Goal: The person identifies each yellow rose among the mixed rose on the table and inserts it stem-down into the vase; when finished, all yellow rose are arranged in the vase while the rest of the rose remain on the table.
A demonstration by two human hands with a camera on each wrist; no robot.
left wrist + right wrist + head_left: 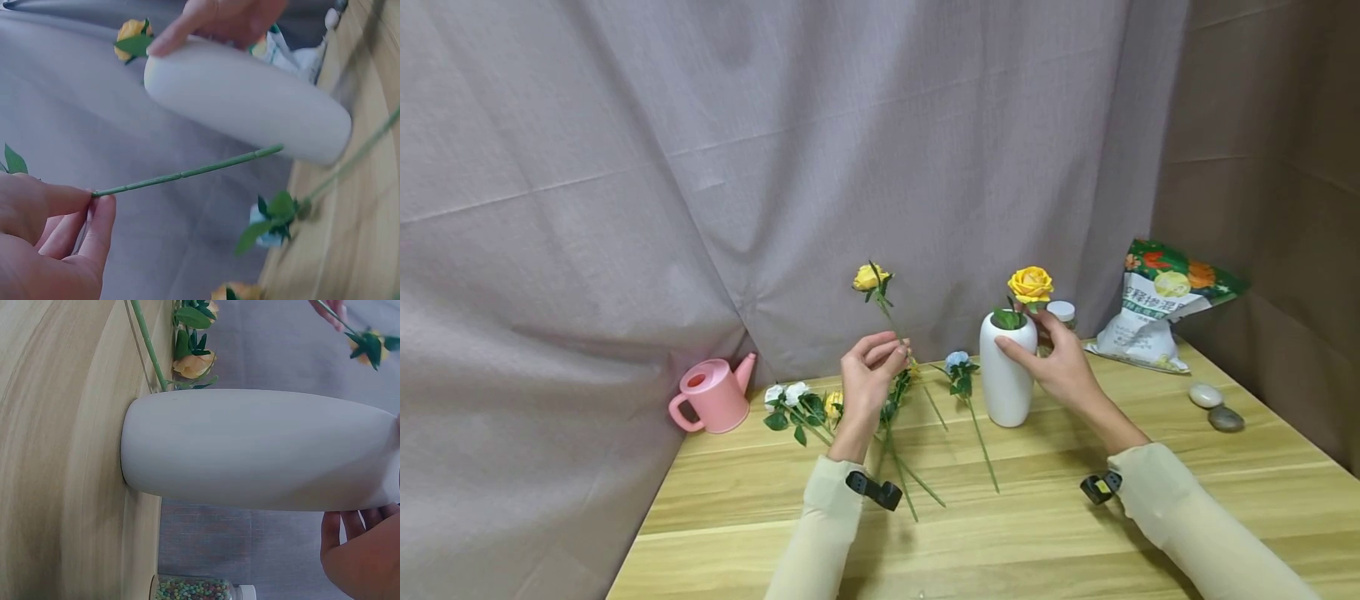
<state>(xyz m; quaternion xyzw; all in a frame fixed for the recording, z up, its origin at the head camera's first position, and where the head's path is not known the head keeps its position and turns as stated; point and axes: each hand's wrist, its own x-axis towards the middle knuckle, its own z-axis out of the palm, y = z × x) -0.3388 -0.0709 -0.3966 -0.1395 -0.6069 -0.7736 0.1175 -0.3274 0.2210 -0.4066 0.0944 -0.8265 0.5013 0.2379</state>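
My left hand (pixel 874 371) pinches the green stem of a yellow rose (pixel 871 277) between thumb and fingertips, with the bloom up. In the left wrist view the stem's lower end (pixel 269 150) hangs free in front of the white vase (pixel 244 103), seemingly apart from it. My right hand (pixel 1063 360) grips the upper part of the upright vase, thumb on the near side and fingers round the far right side. Out of the vase's mouth rises another yellow rose (pixel 1031 284) with green leaves. In the right wrist view the right hand's fingers (pixel 353 524) touch the vase wall.
White roses (pixel 796 393), a yellow rose (pixel 833 405) and a blue flower (pixel 958 361) lie on the wooden table (pixel 730 517). A pink watering can (pixel 715 396) stands left. To the right are a jar of coloured beads (pixel 194 589), a printed bag (pixel 1142 325) and two stones (pixel 1206 395).
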